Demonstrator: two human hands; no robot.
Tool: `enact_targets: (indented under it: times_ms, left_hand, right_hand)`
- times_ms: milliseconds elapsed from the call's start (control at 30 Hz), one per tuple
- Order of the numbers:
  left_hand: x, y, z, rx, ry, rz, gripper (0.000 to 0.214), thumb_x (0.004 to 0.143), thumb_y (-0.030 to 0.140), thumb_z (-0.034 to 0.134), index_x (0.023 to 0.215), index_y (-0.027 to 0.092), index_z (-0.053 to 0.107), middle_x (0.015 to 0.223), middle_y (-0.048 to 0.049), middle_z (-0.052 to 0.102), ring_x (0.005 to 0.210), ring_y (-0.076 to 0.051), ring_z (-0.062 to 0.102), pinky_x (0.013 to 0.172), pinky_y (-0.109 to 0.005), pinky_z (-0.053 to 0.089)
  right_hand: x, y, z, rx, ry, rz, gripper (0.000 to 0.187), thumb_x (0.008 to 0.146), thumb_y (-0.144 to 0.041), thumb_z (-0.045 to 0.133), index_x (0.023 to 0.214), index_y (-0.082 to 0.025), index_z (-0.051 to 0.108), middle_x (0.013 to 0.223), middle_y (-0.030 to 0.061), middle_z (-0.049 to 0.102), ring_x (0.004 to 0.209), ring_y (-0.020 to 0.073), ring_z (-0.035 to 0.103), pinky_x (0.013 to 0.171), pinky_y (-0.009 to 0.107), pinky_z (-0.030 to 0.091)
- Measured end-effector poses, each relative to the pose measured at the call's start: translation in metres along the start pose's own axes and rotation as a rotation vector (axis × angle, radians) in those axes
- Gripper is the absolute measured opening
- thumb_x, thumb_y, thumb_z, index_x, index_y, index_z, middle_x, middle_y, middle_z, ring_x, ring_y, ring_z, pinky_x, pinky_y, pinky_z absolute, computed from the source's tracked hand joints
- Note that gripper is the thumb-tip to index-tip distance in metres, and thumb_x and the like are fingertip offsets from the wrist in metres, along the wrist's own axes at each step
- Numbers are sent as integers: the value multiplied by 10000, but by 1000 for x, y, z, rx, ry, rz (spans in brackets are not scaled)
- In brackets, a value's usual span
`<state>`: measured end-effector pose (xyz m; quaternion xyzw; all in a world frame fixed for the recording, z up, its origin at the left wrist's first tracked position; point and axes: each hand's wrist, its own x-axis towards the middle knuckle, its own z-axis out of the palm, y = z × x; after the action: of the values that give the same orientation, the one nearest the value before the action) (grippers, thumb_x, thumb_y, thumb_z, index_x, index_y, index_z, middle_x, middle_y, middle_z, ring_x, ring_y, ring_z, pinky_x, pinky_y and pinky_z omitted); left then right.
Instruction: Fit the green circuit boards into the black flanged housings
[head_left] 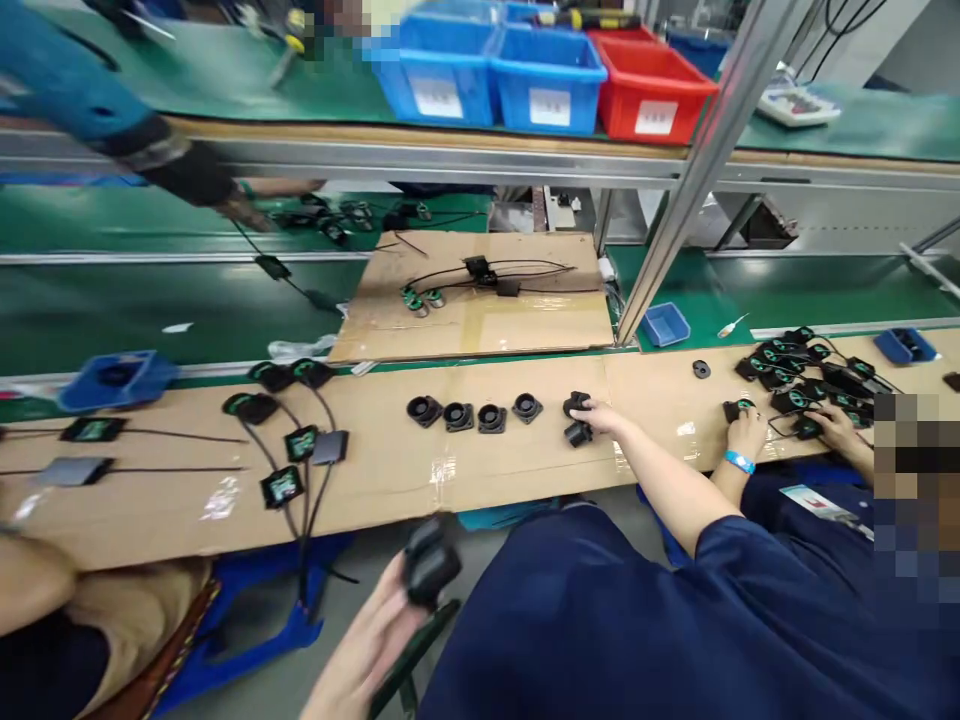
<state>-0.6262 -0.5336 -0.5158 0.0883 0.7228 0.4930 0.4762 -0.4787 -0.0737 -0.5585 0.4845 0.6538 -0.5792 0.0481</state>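
Note:
My left hand [382, 615] is low in front of the table edge, its fingers closed round a black plastic part [433, 560] that is blurred by motion. On the cardboard-covered bench my right hand [596, 416] grips a black plastic housing [576, 403]. A second black cylindrical piece [578, 433] lies right below those fingers. To the left of it several square-flanged black housings with round openings [491, 417] stand in a loose row.
A co-worker's hands [746, 435] handle black cabled parts [795, 375] at the right. Cabled modules [283, 486] lie at the left, their wires over the edge. A teal power driver [97, 100] hangs upper left. Blue bins [547, 80] and a red bin [652, 85] stand on the shelf.

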Motion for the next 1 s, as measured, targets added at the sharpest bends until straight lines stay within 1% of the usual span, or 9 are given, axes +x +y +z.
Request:
enact_targets:
  times_ms: [133,200,300,400,467,600,700,767,1000]
  left_hand:
    - [126,29,105,-354,-261,-77,724,800,597,614,1436,300,435,1307,-127,637,948,-226,676,907,-452,552]
    - [172,32,132,-391,-328,-142,623,841,502,629,1395,271,459,1217,-116,660,820,-164,653,854,-402,554]
    - [213,29,146,-542,-423,-222,509,852,402,666,1318,265,513,1192,-80,672,830,-139,652,814,-330,547]
    - [227,22,142,-686,-509,-302,407,832,391,702,1181,217,588,1096,-75,711,843,-162,666,780,-311,547]
    - [230,19,136,-697,-510,-339,365,814,399,713,1092,184,617,986,-79,730,800,-169,667,756,-301,545]
    - [233,22,122,-737,-485,-399,344,788,389,702,1028,150,645,880,-86,736,729,-169,664,708,-279,533]
    - [235,31,115,-750,-474,-440,349,819,391,662,1043,123,654,875,-112,737,731,-201,681,703,-312,543]
    - [234,40,112,-749,-434,-459,396,865,441,627,1099,122,647,917,-126,743,762,-228,701,710,-342,557]
    - [220,59,123,-445,-108,-508,416,812,403,768,1117,150,642,979,-107,760,776,-206,724,677,-293,577]
  right_hand:
    - [42,-9,-11,-194,47,-41,486,769,-308,814,1200,-149,655,1098,79,711,967,185,656,908,296,495]
    - [47,-9,-15,-285,64,-71,547,739,-312,833,1230,-146,659,1153,105,702,1060,234,645,990,350,471]
    - [36,-5,-20,-378,122,-124,626,784,-338,793,1353,-157,603,1182,125,683,1147,275,610,1059,410,435]
    - [9,0,-17,-432,235,-189,586,893,-335,677,1427,-142,535,1324,173,599,1290,301,502,1139,461,362]
    - [-6,-1,-10,-497,243,-372,470,947,-323,595,1375,-130,570,1359,187,568,1309,303,469,1149,482,353]
    - [-3,-17,11,-681,-93,-751,486,890,-285,674,1351,-163,585,1299,157,611,1223,299,534,1081,485,435]
    - [20,-35,31,-799,-291,-733,613,827,-287,756,1387,-156,544,1326,175,599,1222,306,562,1066,479,451]
    - [34,-46,46,-846,-358,-714,520,833,-265,747,1315,-156,584,1260,168,634,1172,293,599,1049,472,461]
    - [40,-53,59,-917,-331,-634,440,805,-293,763,1202,-172,615,1194,146,636,1005,270,653,913,417,534]
